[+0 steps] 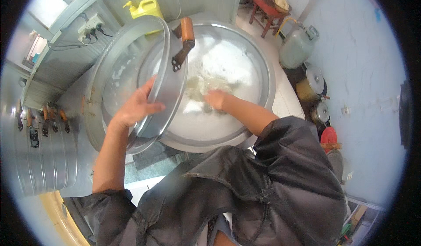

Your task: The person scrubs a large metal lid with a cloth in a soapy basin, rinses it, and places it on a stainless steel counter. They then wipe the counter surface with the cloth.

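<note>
A big round metal steamer tier (pixel 168 88) with a wooden-grip handle (pixel 187 31) on its side stands tilted over the left part of a wide metal basin (pixel 271 77). My left hand (pixel 137 106) holds the tier's rim, its thumb stretched across the edge toward the basin. Foamy water (pixel 232 64) fills the basin. In its middle, my right hand (pixel 215 99) is closed on a pale, wet cloth (pixel 204 87); the fingertips and part of the cloth are lost in foam.
Stacked metal tiers (pixel 44 167) with wooden handles stand at left. Behind the basin is a yellow jug (pixel 147 9); a power strip (pixel 90 26) with plugs hangs on the metal panel. To the right are a gas cylinder (pixel 298 48), lidded pots (pixel 315 80) and a red stool (pixel 263 4).
</note>
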`<state>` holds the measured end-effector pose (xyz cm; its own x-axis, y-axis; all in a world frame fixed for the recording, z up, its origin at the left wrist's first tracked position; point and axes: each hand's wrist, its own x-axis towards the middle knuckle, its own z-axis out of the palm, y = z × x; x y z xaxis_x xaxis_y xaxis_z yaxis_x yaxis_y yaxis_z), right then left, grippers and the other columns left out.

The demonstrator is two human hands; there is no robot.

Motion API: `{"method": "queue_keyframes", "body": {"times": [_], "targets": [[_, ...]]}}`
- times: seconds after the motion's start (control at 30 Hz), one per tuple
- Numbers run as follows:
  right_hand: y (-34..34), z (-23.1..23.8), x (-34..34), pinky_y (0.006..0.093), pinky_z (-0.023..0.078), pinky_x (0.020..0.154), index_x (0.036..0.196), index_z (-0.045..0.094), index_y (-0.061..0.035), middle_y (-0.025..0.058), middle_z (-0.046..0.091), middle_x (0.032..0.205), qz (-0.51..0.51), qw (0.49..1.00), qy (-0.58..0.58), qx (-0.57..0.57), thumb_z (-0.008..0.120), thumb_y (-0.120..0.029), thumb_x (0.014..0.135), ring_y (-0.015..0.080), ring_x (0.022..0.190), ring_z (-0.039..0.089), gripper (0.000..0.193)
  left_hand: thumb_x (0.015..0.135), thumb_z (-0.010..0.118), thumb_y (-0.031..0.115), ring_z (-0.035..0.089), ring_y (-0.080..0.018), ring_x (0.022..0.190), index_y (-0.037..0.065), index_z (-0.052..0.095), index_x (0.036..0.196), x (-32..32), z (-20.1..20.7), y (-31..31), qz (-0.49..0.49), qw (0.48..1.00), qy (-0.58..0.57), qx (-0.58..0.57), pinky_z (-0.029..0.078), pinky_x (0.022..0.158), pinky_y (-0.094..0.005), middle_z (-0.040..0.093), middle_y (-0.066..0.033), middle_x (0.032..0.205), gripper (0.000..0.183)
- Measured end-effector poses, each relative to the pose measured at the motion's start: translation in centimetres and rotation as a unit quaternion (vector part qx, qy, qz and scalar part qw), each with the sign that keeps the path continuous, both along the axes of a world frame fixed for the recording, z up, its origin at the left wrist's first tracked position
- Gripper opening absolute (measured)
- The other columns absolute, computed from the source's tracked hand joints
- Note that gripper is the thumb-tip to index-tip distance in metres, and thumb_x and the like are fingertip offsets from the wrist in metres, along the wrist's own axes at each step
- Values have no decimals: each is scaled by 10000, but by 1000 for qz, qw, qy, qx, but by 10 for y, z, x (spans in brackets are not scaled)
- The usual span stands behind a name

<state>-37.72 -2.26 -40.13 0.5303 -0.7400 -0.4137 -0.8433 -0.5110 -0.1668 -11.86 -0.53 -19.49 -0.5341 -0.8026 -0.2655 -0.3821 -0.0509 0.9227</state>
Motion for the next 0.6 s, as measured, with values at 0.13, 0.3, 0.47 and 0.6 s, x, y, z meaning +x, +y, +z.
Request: {"method": "queue_keyframes", "body": {"times": [0.13,0.3,0.47,0.6], "targets": [[-13,28,-31,362,429,913,1209,502,1,206,512,1196,-335,885,-294,-136,614,-166,786,244,1096,510,468,666,558,-75,415,-157,1181,48,227,1440,4,-2,3,-40,998,-6,-40,268,1036,-271,468,-75,1292,850],[-10,157,-60,274,439,825,1093,548,-17,65,608,1009,-342,618,-707,-11,640,-138,781,145,929,564,347,671,526,-86,450,-128,1125,56,197,1451,5,-6,-1,-61,996,70,10,320,988,-247,496,-54,1262,858],[-54,266,-4,344,466,818,1049,551,17,115,631,975,-313,771,-537,-135,572,-193,826,235,880,611,307,666,516,-94,464,-113,1095,63,187,1454,-3,-10,-2,-75,991,113,1,355,944,-232,503,-48,1247,868],[-104,261,59,420,481,804,996,556,4,213,605,1021,-172,940,-99,-279,502,-137,823,340,921,609,230,649,524,-89,482,-108,1047,61,219,1447,-14,-11,-3,-50,993,102,8,385,901,-234,538,-52,1199,867]]}}
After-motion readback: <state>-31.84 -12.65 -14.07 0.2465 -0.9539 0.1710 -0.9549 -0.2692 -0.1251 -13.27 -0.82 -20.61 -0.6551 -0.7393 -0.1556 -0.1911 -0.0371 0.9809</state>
